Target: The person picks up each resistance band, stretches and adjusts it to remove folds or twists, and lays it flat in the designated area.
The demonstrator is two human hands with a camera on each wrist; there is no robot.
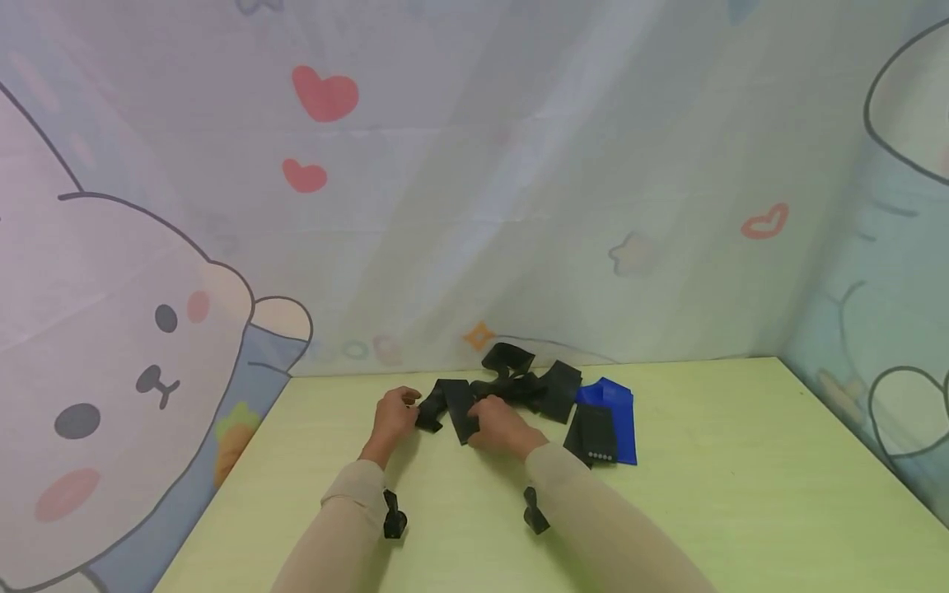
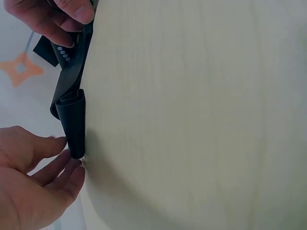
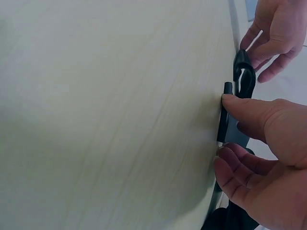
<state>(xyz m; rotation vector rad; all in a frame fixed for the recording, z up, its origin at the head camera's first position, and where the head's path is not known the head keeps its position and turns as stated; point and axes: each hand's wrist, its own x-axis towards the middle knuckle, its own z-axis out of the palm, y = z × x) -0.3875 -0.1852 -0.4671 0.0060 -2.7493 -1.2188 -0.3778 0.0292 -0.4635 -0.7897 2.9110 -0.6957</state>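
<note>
A wide black strap (image 1: 461, 403) lies at the back of the pale table, one end rolled over. My right hand (image 1: 500, 424) pinches it; in the right wrist view the thumb (image 3: 235, 103) lies on its near face, with fingers behind. At the left, my left hand (image 1: 395, 416) is beside the strap's curled end (image 2: 74, 127). In the left wrist view its thumb and fingers lie loosely around that end, touching its edge. Pale dots (image 2: 64, 53) show on the strap near the right hand's fingers.
More black strap pieces (image 1: 561, 391) lie tangled behind and right of the hands. A blue flat piece (image 1: 626, 424) lies under a black piece with pale dots (image 1: 596, 432). A printed cloth wall (image 1: 556, 247) rises behind the table (image 1: 741, 478).
</note>
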